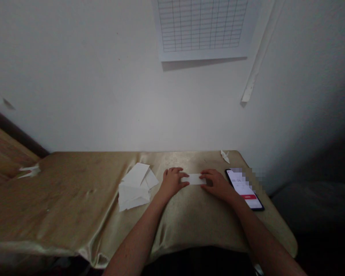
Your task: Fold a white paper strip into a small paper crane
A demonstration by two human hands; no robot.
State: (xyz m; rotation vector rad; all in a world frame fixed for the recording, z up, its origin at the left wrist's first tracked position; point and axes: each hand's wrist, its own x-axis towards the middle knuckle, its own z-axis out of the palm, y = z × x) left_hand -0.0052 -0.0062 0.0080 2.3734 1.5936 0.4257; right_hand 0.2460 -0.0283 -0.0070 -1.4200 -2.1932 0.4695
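A small white paper strip [194, 179] lies flat on the beige satin-covered table [74, 191], held at both ends. My left hand [172, 182] grips its left end, and my right hand [215, 184] has its fingers on the right end. Left of my left hand lies a loose pile of white paper sheets [135, 188]. A smartphone [244, 189] lies just beyond my right hand, its lit screen showing a red bar and partly pixelated. A small folded white paper crane [225, 156] sits at the table's far edge.
Another folded white paper piece [30, 171] lies at the far left, near a brown surface [5, 153]. A white wall rises behind the table, with a printed grid chart [202, 27] on it. The cloth hangs over the table's near edge.
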